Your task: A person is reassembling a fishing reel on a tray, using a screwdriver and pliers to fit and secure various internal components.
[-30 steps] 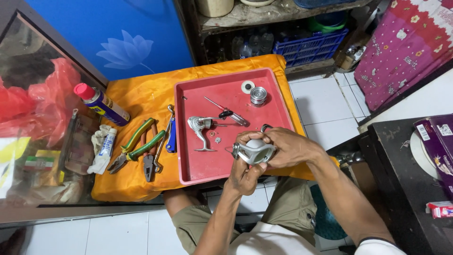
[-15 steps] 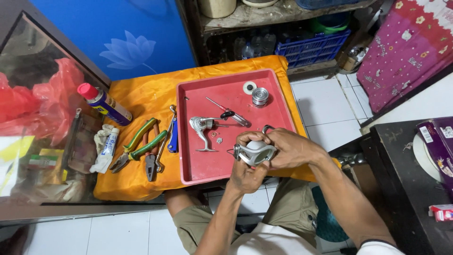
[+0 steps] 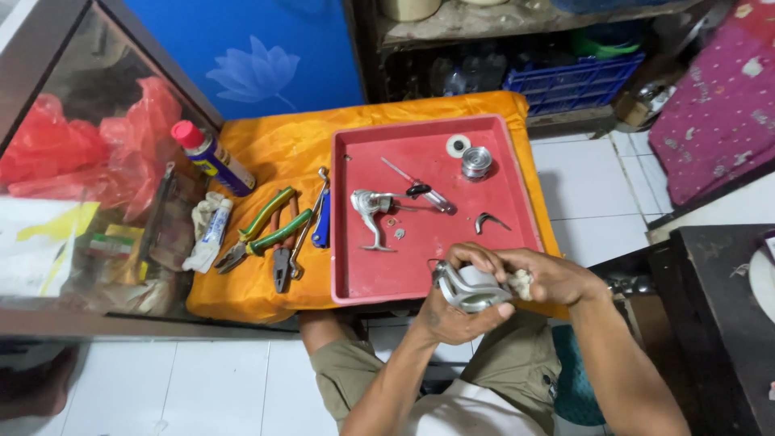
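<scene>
My left hand (image 3: 454,311) grips a silver fishing-reel part (image 3: 468,289) at the near edge of a red tray (image 3: 517,169). My right hand (image 3: 545,276) pinches a small whitish piece (image 3: 521,282) against the right side of that part. On the tray lie a silver reel body with a handle (image 3: 373,214), a screwdriver (image 3: 420,187), a round metal spool (image 3: 476,161), a white ring (image 3: 458,145), a small curved dark piece (image 3: 490,221) and tiny loose bits.
The tray sits on an orange-covered table (image 3: 282,145). Left of it lie green-handled pliers (image 3: 262,230), other pliers (image 3: 282,262), a blue-handled tool (image 3: 322,226), a white tube (image 3: 211,230) and a spray can with a red cap (image 3: 214,159). A black cabinet (image 3: 710,323) stands at right.
The curved dark piece now lies in plain sight on the tray. Both hands have stayed on the silver part at the tray's near edge, turning it slightly.
</scene>
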